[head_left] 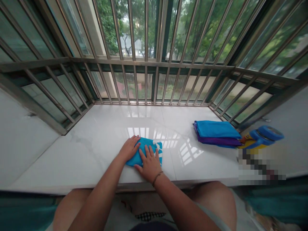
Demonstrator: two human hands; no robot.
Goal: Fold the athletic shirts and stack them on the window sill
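Both my hands rest flat on a folded bright blue cloth (154, 150) with white print, lying near the front edge of a white marble sill (96, 144). My left hand (129, 149) presses the cloth's left end, its fingers over the top corner. My right hand (149, 163) lies spread on the middle and lower part, with a thin dark bracelet on its wrist. Much of the cloth is hidden under my hands. To the right stands a stack of folded cloths (216, 133), blue over purple, apart from both hands.
A blue and yellow object (262, 138) stands beyond the stack at the right end of the sill, and a pixelated patch (261, 166) covers the area below it. Metal window bars and glass (154, 80) run along the back and sides. My knees show below the sill's front edge.
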